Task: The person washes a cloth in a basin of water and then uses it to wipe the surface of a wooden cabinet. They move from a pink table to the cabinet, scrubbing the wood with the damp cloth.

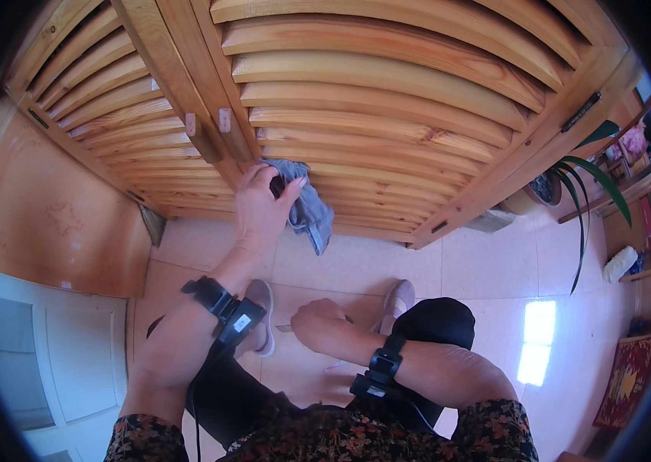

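My left hand [263, 199] grips a crumpled grey-blue cloth [315, 213] between thumb and fingers, against the lower inner edge of a louvred wooden door [360, 118]. Part of the cloth hangs down to the right. Beside it stands a second louvred door [129, 127], and each door has a wooden handle near the meeting edges, just above my hand. My right hand [318, 323] is lower, between my knees, with its fingers curled under; whether it holds the thin flat piece [284, 328] showing at its left side cannot be told.
A glossy wooden panel [54, 213] and a white door [80, 352] stand at left. At right are a potted plant [539, 187] with long leaves, a grey block [490, 221], a wooden shelf unit with a white roll-shaped thing [620, 264], and a red patterned mat [628, 378]. The floor [475, 265] is tiled.
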Tool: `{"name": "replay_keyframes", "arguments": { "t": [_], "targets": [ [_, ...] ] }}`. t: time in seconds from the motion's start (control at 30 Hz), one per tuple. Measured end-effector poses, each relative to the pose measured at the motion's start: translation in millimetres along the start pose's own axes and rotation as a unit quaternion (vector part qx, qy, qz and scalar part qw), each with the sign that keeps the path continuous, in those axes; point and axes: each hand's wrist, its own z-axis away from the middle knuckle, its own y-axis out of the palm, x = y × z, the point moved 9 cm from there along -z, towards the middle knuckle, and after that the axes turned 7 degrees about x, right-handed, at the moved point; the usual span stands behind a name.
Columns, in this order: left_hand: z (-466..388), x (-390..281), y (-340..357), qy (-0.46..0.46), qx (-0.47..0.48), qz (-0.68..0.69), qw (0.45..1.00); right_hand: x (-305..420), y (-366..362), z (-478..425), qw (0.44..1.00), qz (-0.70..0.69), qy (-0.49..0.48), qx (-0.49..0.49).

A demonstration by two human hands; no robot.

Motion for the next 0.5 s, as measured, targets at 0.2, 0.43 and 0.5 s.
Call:
{"name": "replay_keyframes", "arguments": {
  "t": [0.2,0.43,0.5],
  "targets": [
    [8.7,34.9,8.1,-0.151,-0.001,0.287,0.946,1.8,3.8,-7.8,0.999,-0.012,0.011,0.035],
    [2.8,-11.1,-30.6,0.014,-0.071,0.054,0.996,4.8,7.4,-12.1,0.998,-0.011,0.014,0.064],
    [5.4,-23.2,-26.8,0.051,-0.077,-0.021,0.995,8.0,6.4,-13.6,0.998,-0.006,0.002,0.058]
  ]
}}
